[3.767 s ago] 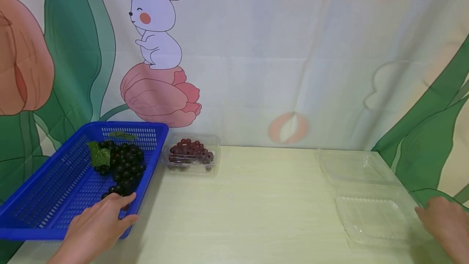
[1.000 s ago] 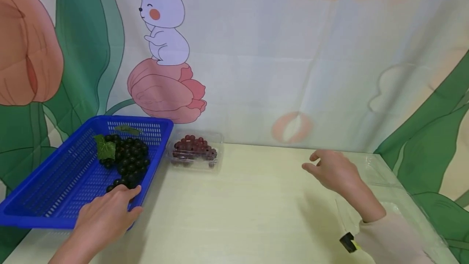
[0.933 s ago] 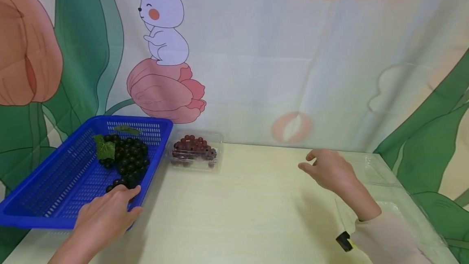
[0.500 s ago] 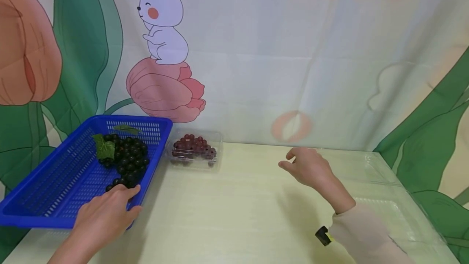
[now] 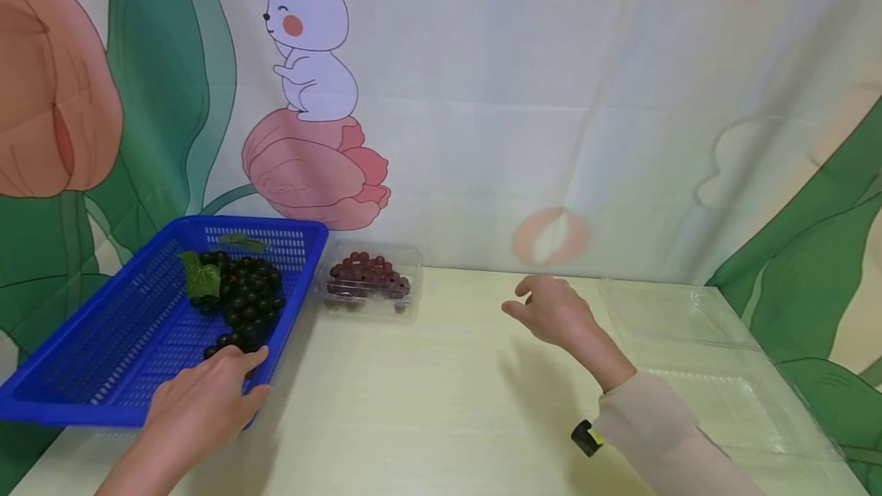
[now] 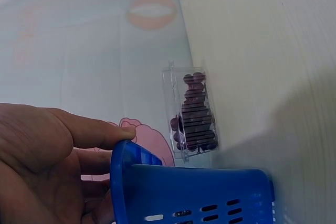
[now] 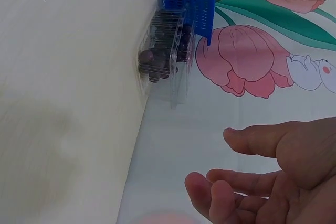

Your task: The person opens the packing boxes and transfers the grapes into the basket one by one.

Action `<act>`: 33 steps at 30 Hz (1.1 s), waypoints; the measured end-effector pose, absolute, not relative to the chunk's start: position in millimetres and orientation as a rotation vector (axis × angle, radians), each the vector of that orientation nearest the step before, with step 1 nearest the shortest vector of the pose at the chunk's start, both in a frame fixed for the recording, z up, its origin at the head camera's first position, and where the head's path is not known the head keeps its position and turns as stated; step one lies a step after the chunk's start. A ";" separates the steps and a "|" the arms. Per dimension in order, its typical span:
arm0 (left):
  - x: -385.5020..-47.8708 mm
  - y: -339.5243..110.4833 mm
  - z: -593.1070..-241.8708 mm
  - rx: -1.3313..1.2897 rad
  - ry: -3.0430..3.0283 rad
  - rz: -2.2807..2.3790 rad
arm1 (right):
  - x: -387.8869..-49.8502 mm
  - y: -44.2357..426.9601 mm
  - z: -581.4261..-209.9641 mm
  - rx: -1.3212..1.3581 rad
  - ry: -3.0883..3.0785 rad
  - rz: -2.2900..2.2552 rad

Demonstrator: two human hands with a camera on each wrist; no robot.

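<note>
My left hand [image 5: 196, 404] is at the front right corner of a blue plastic basket [image 5: 27, 409]. In the left wrist view, its thumb [image 6: 100, 134] meets the rim of the basket and the other fingers go behind it, their tips hidden. Dark grapes [image 5: 251, 297] with a green leaf lie in the basket. Just right of the basket stands a clear clamshell box [image 5: 411, 301] of red grapes [image 5: 363, 274]. My right hand [image 5: 556, 311] hovers above the table, right of that box; its fingers are loosely bent with nothing between them.
At the table's right side lie clear plastic trays or lids [image 5: 730, 404], partly behind the right sleeve [image 5: 648, 419]. A cloth [image 5: 468, 136] printed with a rabbit and tulips hangs behind the pale table [image 5: 413, 419].
My right hand came in from the right edge and keeps moving left towards the clamshell box. The left hand stays at the basket's corner; the view has shifted slightly.
</note>
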State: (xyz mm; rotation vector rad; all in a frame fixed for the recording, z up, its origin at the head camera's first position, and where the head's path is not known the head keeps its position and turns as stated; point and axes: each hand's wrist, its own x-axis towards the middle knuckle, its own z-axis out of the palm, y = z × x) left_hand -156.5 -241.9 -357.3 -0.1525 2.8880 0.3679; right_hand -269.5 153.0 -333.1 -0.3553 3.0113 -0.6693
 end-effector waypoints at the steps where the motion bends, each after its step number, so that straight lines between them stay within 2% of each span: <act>1: -156.5 -241.6 -357.2 -0.151 2.891 0.369 | -271.0 152.1 -333.7 -0.358 3.004 -0.680; 33: -155.5 -241.2 -355.2 -0.162 2.888 0.391 | -296.9 81.3 -373.5 -0.391 3.029 -0.991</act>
